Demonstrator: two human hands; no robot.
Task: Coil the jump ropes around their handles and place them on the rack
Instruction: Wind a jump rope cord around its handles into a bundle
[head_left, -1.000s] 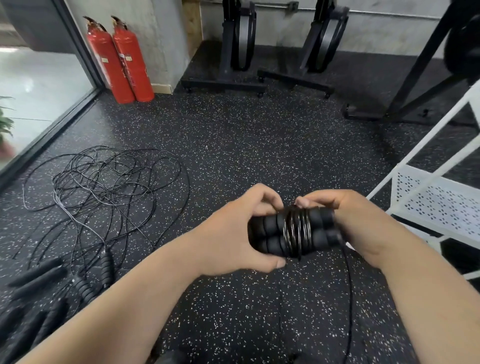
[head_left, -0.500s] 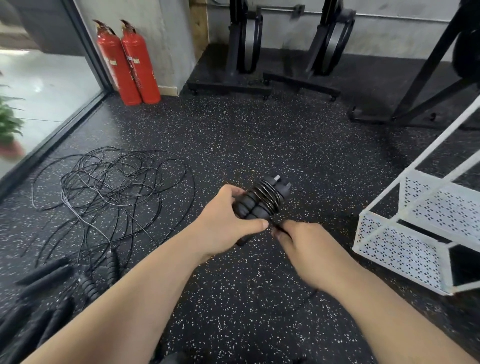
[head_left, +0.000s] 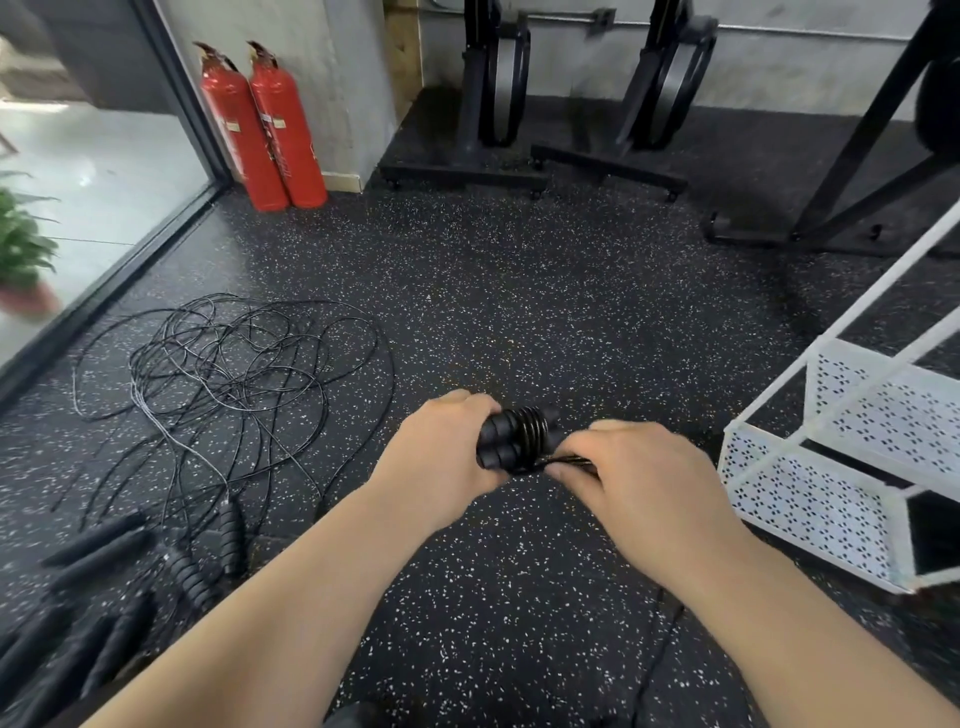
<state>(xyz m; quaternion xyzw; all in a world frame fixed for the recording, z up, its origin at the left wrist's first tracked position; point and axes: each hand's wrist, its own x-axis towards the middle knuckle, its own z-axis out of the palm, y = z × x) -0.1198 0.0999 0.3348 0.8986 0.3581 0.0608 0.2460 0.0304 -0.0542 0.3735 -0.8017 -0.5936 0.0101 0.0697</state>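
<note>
My left hand (head_left: 441, 449) grips a pair of black ribbed jump-rope handles (head_left: 511, 436) held side by side, with several turns of black rope wound round their middle. My right hand (head_left: 631, 470) pinches the free rope strand just right of the bundle, at its lower edge. The loose end trails down past my right forearm to the floor (head_left: 657, 644). A tangle of black jump ropes (head_left: 228, 364) lies on the floor at the left, with several black handles (head_left: 109, 587) at the lower left. The white perforated rack (head_left: 810, 499) stands at the right.
Two red fire extinguishers (head_left: 265, 130) stand by the wall at the back left, beside a glass door. Black exercise machines (head_left: 498, 88) and a dark frame (head_left: 852, 156) line the back. A potted plant (head_left: 21, 249) sits outside the glass.
My right hand has come up from below the bundle to its right side, carrying the strand round the handles. The bundle has turned from tilted to nearly level.
</note>
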